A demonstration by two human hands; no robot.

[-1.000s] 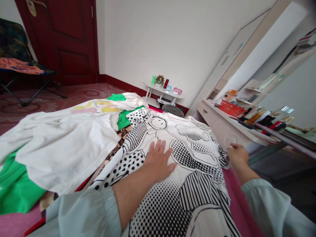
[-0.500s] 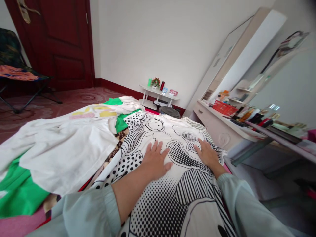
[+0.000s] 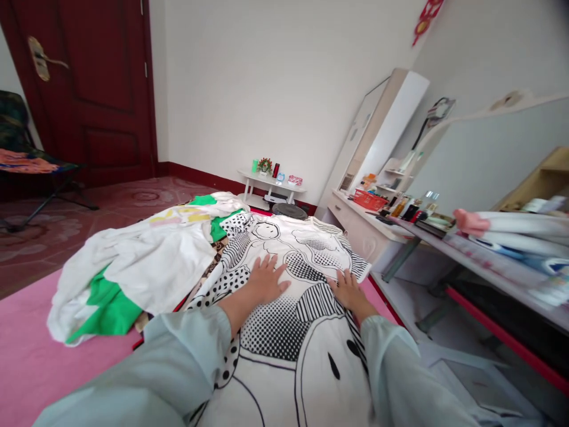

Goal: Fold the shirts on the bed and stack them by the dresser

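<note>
A white T-shirt-like garment with black dots, stripes and line drawings [image 3: 271, 332] lies spread out in front of me, its short sleeves toward the far end. My left hand [image 3: 267, 280] rests flat on its middle with the fingers spread. Near the garment's right edge, my right hand [image 3: 350, 290] also lies palm down on the cloth, fingers apart. Neither hand grips anything. To the left is a rumpled white and green garment [image 3: 151, 267], apart from both hands.
Both garments lie on a pink surface [image 3: 31, 332]. At right stands a dressing table [image 3: 355, 214] holding a red basket [image 3: 370, 200] and bottles. A small white shelf stand [image 3: 271, 181] is by the far wall. A folding chair [image 3: 40, 169] stands left, near a dark red door [image 3: 102, 89].
The view has tilted up and widened, showing more of the pink surface and the right-hand table. Both hands stay flat on the patterned garment, having slid slightly toward me at most.
</note>
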